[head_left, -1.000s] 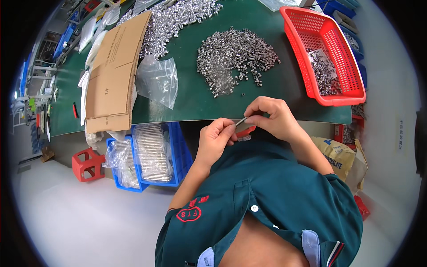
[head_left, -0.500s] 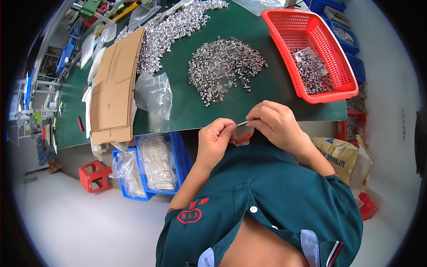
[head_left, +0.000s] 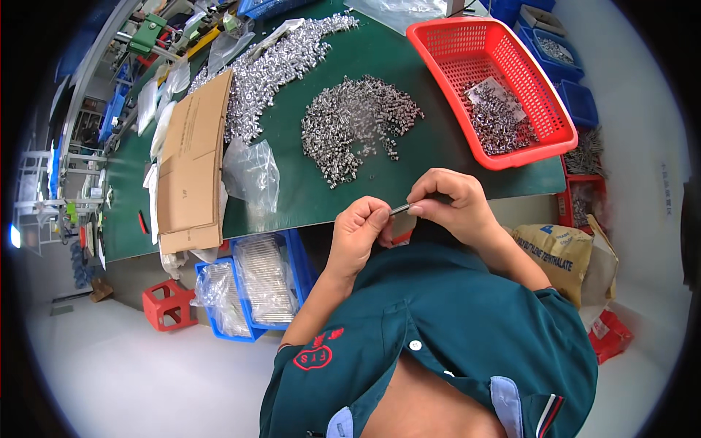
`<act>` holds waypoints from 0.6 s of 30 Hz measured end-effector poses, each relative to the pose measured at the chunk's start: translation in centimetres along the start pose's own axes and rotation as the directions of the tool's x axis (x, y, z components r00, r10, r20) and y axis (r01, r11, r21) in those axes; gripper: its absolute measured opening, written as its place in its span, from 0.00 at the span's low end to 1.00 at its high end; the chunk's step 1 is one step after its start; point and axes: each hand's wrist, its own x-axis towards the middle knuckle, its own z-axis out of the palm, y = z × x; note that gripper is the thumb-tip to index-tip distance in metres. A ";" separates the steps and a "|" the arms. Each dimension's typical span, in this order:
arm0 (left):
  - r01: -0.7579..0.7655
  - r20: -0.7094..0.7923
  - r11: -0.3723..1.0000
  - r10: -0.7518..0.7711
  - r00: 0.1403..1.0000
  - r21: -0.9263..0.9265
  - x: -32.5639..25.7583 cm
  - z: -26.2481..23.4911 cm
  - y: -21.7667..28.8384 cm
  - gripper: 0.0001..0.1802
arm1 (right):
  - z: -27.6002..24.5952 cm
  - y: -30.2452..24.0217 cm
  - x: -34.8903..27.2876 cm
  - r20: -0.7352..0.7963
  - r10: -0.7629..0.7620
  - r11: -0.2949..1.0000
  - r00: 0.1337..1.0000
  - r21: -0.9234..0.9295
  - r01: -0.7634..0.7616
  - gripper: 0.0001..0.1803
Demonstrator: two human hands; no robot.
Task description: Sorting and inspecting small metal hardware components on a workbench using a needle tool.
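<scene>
Just off the table's front edge, my left hand (head_left: 356, 228) pinches one end of a thin, dark grey metal rod (head_left: 399, 209). My right hand (head_left: 456, 204) has thumb and fingers closed at the rod's other end, with the index finger bent above it. Fingers cover both ends, so whether a small part sits on the rod cannot be seen. Beyond my hands, a heap of small silvery metal sleeves (head_left: 332, 120) lies on the green table (head_left: 321, 208). To the right stands a red perforated basket (head_left: 504, 158) holding more small metal pieces and a pale slip.
A larger metal-parts pile (head_left: 274, 69) spreads at the back left, beside a flattened cardboard box (head_left: 191, 157) and a clear plastic bag (head_left: 252, 175). Below the edge are blue bins (head_left: 296, 266) of bagged rods and a red stool (head_left: 168, 305). A yellowish sack (head_left: 555, 255) stands right.
The right hand's fingers have shifted on the rod, the index finger now more raised and bent. Both hands stay close together. The whole view has turned slightly.
</scene>
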 end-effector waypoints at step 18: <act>-0.121 -0.060 0.982 0.131 0.990 0.143 0.8 1.6 0.8 0.11 | 0.6 -0.8 0.6 -0.184 0.096 0.995 0.978 0.049 -0.089 0.05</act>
